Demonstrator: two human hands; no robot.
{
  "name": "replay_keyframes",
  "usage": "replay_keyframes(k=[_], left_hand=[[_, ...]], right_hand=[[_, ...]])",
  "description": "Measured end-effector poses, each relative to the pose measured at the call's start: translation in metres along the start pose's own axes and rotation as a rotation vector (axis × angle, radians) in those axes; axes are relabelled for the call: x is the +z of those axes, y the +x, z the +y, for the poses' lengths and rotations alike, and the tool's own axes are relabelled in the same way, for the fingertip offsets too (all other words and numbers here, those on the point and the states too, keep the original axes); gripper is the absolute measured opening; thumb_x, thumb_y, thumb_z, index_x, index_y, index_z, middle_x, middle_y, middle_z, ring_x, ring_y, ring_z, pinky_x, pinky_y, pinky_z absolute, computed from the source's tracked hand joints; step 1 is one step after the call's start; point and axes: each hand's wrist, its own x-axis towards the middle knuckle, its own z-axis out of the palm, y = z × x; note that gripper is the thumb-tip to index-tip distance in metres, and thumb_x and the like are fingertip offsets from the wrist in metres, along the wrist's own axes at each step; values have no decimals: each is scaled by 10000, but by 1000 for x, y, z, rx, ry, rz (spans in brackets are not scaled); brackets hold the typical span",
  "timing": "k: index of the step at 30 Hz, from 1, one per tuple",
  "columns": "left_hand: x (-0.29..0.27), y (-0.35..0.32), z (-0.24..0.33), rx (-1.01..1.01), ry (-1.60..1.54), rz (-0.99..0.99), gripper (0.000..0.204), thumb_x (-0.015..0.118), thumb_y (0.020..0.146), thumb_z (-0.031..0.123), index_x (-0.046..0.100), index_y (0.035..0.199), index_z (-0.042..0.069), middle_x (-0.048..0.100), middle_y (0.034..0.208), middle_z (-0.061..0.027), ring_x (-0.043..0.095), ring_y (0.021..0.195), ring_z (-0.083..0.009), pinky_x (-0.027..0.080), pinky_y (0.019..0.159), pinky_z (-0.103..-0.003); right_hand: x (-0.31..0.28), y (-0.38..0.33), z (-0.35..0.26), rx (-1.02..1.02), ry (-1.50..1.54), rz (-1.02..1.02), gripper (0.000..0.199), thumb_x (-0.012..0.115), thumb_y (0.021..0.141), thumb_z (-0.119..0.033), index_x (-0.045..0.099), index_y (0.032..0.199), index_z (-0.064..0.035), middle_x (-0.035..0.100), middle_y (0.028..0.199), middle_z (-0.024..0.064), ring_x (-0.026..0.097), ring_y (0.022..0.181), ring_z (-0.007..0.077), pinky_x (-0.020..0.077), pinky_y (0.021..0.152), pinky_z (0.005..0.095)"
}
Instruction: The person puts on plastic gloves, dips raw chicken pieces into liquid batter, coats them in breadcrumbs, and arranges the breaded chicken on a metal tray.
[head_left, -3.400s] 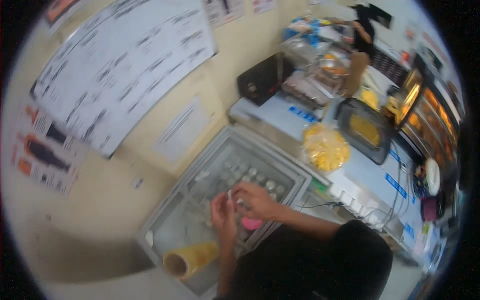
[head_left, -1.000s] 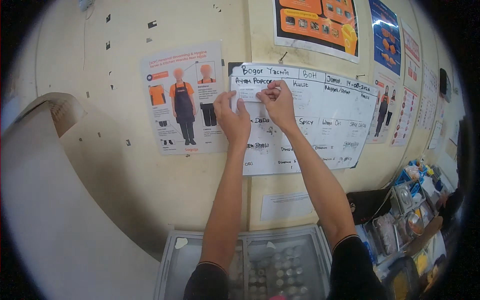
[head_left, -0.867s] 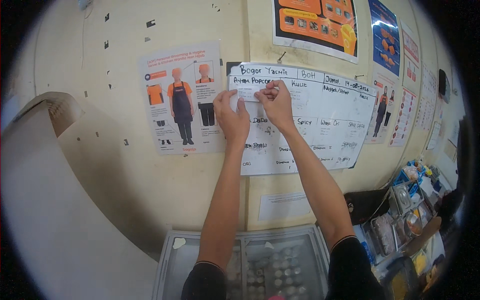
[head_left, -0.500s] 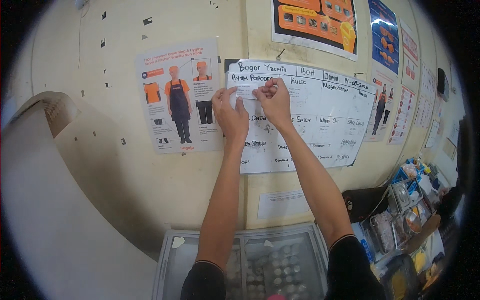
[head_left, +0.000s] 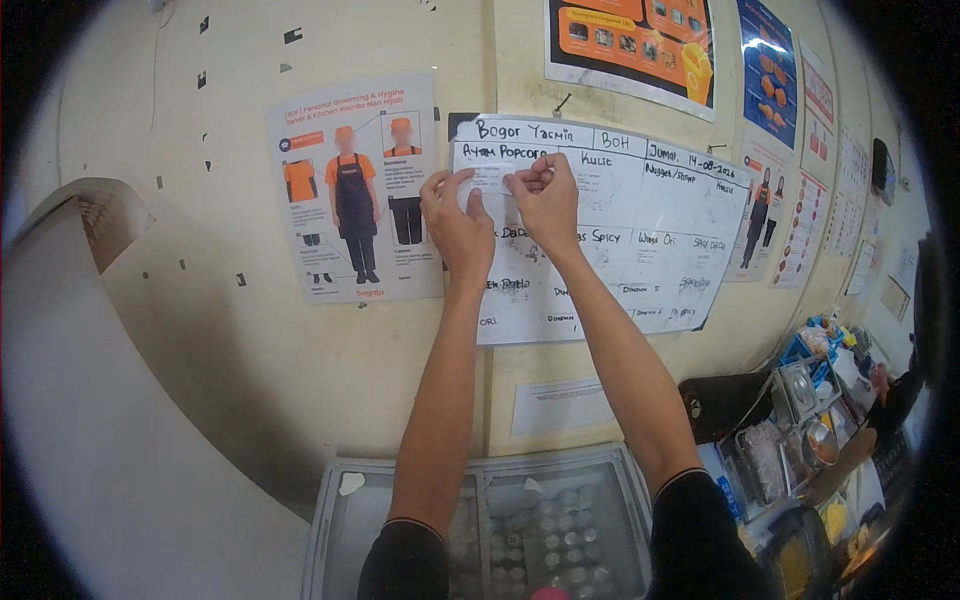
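A small white printed label (head_left: pixel 488 181) lies against the upper left part of a whiteboard (head_left: pixel 690 215) that is marked off into boxes of black handwriting. My left hand (head_left: pixel 460 225) pinches the label's left side between thumb and fingers. At the label's right edge, my right hand (head_left: pixel 549 205) has its thumb and index finger closed on it, the other fingers curled. Both forearms reach up to the board, and my hands cover parts of its left columns. Other small printed labels sit in some of the boxes.
Below the board stands a chest freezer (head_left: pixel 328 500) with sliding glass lids and many round items inside. A uniform poster (head_left: pixel 290 235) hangs left of the board, an orange poster (head_left: pixel 640 90) above it. Trays of food (head_left: pixel 765 460) stand at the right. A pale curved panel (head_left: pixel 110 400) rises at the left.
My hands keep their hold on the label at almost the same place on the board. The whole view has shifted slightly.
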Motion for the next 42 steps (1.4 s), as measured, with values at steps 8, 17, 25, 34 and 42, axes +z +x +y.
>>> replay_keyframes(k=[8, 17, 25, 34, 42], left_hand=[[-3, 1, 3, -53, -32, -34, 263, 658, 845, 53, 666, 1106, 82, 503, 1213, -159, 483, 1199, -343, 383, 1030, -433], [-3, 2, 4, -46, -17, -34, 269, 668, 830, 47, 670, 1097, 78, 505, 1188, -163, 497, 1179, -350, 387, 1022, -435], [-5, 6, 3, -54, -44, -46, 279, 675, 812, 30, 675, 1088, 72, 512, 1176, -159, 504, 1170, -342, 393, 1014, -425], [-4, 6, 4, -42, -20, -29, 281, 678, 803, 23, 686, 1079, 72, 529, 1135, -147, 527, 1134, -334, 407, 998, -420], [4, 11, -2, -17, -15, 54, 227, 744, 797, 145, 661, 986, 52, 547, 1062, -128, 547, 995, -284, 448, 865, -385]], right_hand=[[-1, 1, -5, 4, -78, 1, 328, 737, 783, -85, 469, 960, -21, 690, 800, 124, 673, 726, 197, 524, 697, 324], [0, 2, -7, 23, -121, 30, 340, 736, 759, -98, 466, 951, -22, 689, 775, 129, 685, 721, 221, 533, 691, 345], [2, 2, -9, 41, -118, 4, 360, 737, 776, -80, 418, 938, -39, 665, 794, 110, 637, 714, 150, 520, 666, 282], [3, 2, -6, 11, -124, 43, 366, 740, 764, -80, 421, 938, -34, 666, 785, 120, 647, 708, 161, 525, 657, 290], [4, 0, -11, 18, -165, 55, 376, 745, 760, -103, 422, 938, -30, 679, 768, 133, 660, 682, 174, 528, 645, 303]])
